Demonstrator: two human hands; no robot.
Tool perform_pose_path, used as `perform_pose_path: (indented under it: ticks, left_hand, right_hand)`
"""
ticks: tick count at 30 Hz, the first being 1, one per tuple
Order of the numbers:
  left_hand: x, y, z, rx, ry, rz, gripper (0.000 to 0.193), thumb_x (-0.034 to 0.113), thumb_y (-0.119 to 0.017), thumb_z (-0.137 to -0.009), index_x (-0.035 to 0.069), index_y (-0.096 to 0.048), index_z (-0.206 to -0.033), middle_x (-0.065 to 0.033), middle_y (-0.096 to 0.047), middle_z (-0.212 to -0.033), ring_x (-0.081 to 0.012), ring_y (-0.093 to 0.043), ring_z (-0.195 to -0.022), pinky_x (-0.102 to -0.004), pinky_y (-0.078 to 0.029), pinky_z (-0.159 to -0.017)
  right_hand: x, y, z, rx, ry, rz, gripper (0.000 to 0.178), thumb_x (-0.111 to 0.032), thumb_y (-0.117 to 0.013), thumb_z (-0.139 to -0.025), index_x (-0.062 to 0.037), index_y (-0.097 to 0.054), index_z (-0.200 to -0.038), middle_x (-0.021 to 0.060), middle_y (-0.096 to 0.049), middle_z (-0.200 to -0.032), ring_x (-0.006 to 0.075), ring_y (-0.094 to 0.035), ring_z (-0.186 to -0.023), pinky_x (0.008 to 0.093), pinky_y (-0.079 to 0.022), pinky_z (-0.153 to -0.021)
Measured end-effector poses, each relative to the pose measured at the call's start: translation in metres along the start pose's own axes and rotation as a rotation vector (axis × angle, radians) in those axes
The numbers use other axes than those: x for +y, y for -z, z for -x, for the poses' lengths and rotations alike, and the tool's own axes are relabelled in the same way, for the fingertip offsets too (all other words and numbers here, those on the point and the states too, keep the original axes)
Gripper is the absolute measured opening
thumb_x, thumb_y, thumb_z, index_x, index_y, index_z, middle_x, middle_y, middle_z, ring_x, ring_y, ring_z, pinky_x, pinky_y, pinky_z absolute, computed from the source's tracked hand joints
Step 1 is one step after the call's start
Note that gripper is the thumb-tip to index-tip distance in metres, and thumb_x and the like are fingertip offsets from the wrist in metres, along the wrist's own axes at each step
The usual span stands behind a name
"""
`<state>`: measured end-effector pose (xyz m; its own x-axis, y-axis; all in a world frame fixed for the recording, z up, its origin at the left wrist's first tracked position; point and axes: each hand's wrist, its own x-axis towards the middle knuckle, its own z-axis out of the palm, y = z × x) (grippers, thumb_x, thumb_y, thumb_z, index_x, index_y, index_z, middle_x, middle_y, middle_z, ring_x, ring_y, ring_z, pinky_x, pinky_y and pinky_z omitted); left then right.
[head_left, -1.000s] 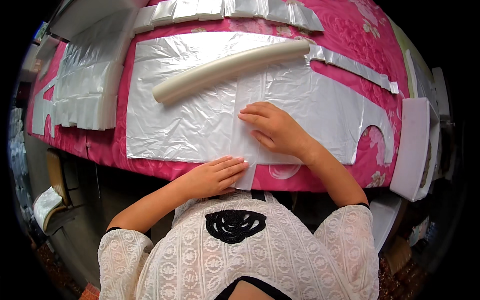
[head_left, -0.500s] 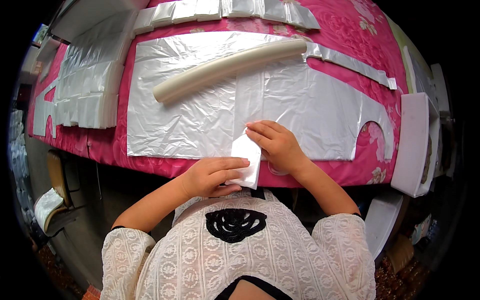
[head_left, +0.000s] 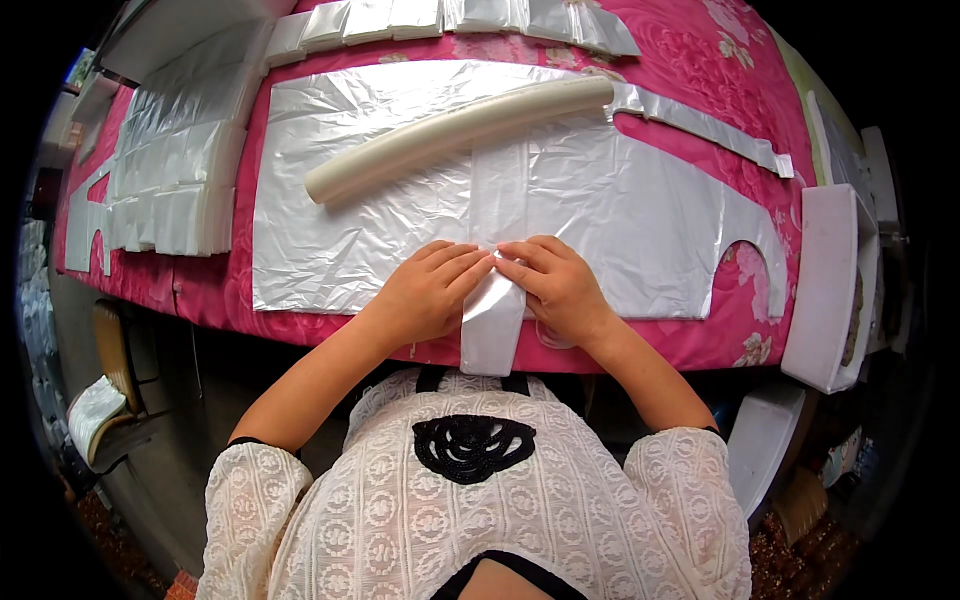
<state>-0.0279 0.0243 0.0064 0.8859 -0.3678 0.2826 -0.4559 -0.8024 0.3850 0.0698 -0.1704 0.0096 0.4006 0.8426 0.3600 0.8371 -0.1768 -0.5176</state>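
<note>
A thin white plastic sheet (head_left: 365, 245) with curved cut-outs at its right end lies spread before me. A narrow folded strip of white plastic (head_left: 490, 335) hangs over the table's near edge, its upper end on the sheet. My left hand (head_left: 428, 288) and my right hand (head_left: 560, 290) meet at that upper end, fingertips nearly touching. Both hands have their fingers closed on the strip, one at each side. A cream-coloured tube (head_left: 460, 135) rests slantwise across the sheet, beyond my hands.
Stacks of folded white plastic (head_left: 185, 170) stand at the left, and a row of folded plastic packets (head_left: 420, 18) runs along the back. The pink flowered tablecloth (head_left: 690, 40) covers the table. A white box (head_left: 820, 290) stands at the right edge; a chair (head_left: 100, 410) is at lower left.
My left hand has moved up and away from me, from the strip's lower part to its upper end. The right hand has stayed almost in place. The strip's lower part now hangs uncovered.
</note>
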Motion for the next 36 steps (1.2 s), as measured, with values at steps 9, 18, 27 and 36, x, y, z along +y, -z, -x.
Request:
perform_pose_path:
  ticks: [9,18,27,36]
  left_hand:
    - [0.0,0.002,-0.012,0.122,0.482,0.595,0.042,0.017,-0.053,-0.083,-0.001,-0.05,-0.12,-0.0162,-0.063,-0.1,-0.0309,-0.061,-0.087,-0.0371,-0.047,-0.079]
    - [0.014,-0.002,-0.024,0.008,0.265,0.008,0.067,0.029,-0.052,-0.086,-0.003,-0.025,-0.138,-0.0218,-0.026,-0.143,-0.0324,-0.026,-0.133,-0.0433,-0.023,-0.107]
    - [0.024,-0.026,-0.017,-0.151,0.337,-0.079,0.081,0.043,-0.053,-0.081,-0.005,-0.021,-0.139,-0.0213,-0.017,-0.147,-0.0322,-0.014,-0.138,-0.0435,-0.011,-0.111]
    - [-0.001,-0.012,-0.018,0.053,0.133,-0.081,0.038,0.016,-0.062,-0.077,-0.002,-0.054,-0.11,-0.0152,-0.054,-0.12,-0.0273,-0.051,-0.113,-0.0371,-0.041,-0.093]
  right_hand:
    - [0.01,0.014,-0.018,-0.102,-0.588,-0.403,0.014,-0.008,-0.061,-0.078,-0.0034,-0.066,-0.09,0.0043,-0.064,-0.075,0.0136,-0.06,-0.068,0.0263,-0.048,-0.061]
    - [0.026,0.021,-0.052,-0.304,-1.062,-0.644,0.024,-0.02,-0.06,-0.083,0.0015,-0.064,-0.074,0.0052,-0.062,-0.061,0.0098,-0.06,-0.053,0.0235,-0.043,-0.047]
    - [0.005,0.015,-0.037,-0.072,-0.613,0.056,0.036,-0.024,-0.068,-0.075,-0.0016,-0.059,-0.102,0.0121,-0.064,-0.09,0.022,-0.062,-0.085,0.0328,-0.047,-0.071]
    - [0.042,0.011,-0.031,-0.179,0.066,0.202,0.042,-0.021,-0.062,-0.08,-0.004,-0.055,-0.118,0.0102,-0.051,-0.127,0.024,-0.045,-0.121,0.0367,-0.035,-0.104]
